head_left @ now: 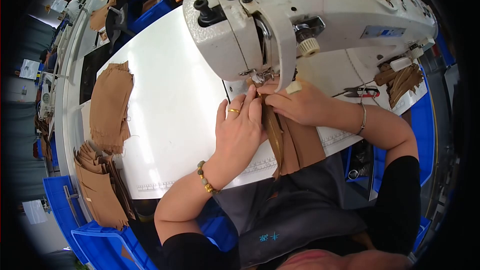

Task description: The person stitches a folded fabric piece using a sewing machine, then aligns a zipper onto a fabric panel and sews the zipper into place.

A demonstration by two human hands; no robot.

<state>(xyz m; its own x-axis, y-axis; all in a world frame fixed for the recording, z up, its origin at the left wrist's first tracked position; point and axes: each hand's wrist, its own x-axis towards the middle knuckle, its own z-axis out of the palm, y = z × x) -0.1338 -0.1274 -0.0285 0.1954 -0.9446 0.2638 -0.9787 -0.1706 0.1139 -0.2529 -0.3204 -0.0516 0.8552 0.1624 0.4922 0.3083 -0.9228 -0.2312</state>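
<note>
Brown fabric pieces (pixel 303 145) run from under the sewing machine's presser foot (pixel 258 77) toward my lap. Along their left side lies a narrow strip with a golden line, which looks like a zipper (pixel 274 137). My left hand (pixel 241 127) rests left of the foot, its fingers stretched out and spread, the fingertips pressing at the fabric's edge. On the other side, my right hand (pixel 292 102) has its fingers bent and pinched on the fabric close to the foot. The needle's contact with the fabric is hidden.
The white sewing machine (pixel 220 45) stands over the white table (pixel 165 120). Stacked brown pieces (pixel 111 107) lie at the left, with more cut pieces (pixel 100 190) below them. Red-handled snips (pixel 362 92) and brown strips (pixel 402 82) sit at the right. Blue bins (pixel 112 240) flank the table.
</note>
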